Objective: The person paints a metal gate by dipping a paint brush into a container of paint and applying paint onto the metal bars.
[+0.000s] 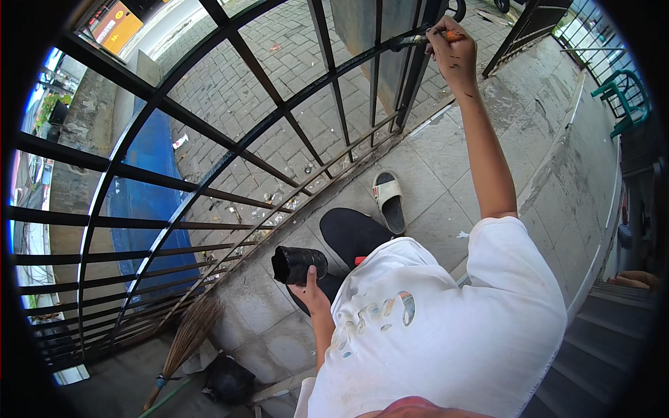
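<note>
My right hand (453,55), marked with dark smears, grips a paintbrush (413,40) with an orange handle. Its bristle end, dark with paint, meets a curved rail (334,73) of the black metal fence near an upright post. In my left hand (311,292) is a black-coated container (299,265), tilted with its ragged mouth towards the fence; its contents are hidden. The container is held low by my knee, apart from the bars. Parts of the curved rails shine as if wet.
A sandal (389,202) lies on the tiled floor (428,157). A stick broom (191,334) leans by the fence, beside a black plastic bag (228,379). Beyond the bars are brick paving (235,99) and a blue panel (149,177). A green plastic chair (624,102) stands far right.
</note>
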Demonstrator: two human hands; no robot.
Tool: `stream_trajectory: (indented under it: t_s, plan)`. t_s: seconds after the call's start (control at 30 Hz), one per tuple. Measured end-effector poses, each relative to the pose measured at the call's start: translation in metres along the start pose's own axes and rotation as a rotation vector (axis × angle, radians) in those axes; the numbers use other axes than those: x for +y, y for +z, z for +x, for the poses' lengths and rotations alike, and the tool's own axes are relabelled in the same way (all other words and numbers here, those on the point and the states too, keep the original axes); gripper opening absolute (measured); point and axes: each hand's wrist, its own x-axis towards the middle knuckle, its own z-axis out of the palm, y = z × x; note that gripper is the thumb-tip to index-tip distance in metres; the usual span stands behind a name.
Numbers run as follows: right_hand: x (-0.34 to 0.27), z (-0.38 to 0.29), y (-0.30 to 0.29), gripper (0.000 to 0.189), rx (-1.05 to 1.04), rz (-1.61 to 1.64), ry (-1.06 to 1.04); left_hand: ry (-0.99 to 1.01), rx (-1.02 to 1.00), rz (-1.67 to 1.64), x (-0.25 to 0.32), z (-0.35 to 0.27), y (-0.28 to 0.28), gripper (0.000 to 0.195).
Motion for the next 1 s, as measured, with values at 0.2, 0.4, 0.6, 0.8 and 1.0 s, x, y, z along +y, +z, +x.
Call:
stream_trajectory:
  t_s: [0.2, 0.4, 0.6, 0.8, 1.0]
  plan:
    - [0.017, 0.008, -0.012, 0.014, 0.022, 0.055, 0.016, -0.046, 0.041, -0.019, 0.0, -0.001, -0.003, 0.05]
    - [0.009, -0.009, 0.003, 0.015, -0.028, 0.164, 0.065, -0.067, -0.012, -0.03, 0.006, 0.001, 0.002, 0.049]
    - [0.007, -0.014, 0.011, 0.017, 0.08, 0.249, 0.125, -0.014, -0.044, -0.025, 0.007, 0.0, 0.0, 0.048]
    - [-0.009, -0.007, 0.012, 0.021, 0.196, 0.255, 0.142, 0.004, 0.02, -0.071, 0.002, -0.007, -0.003, 0.047]
    - [-0.021, -0.01, 0.021, 0.019, 0.171, -0.166, -0.127, -0.046, 0.039, -0.06, 0.004, -0.014, -0.002, 0.047]
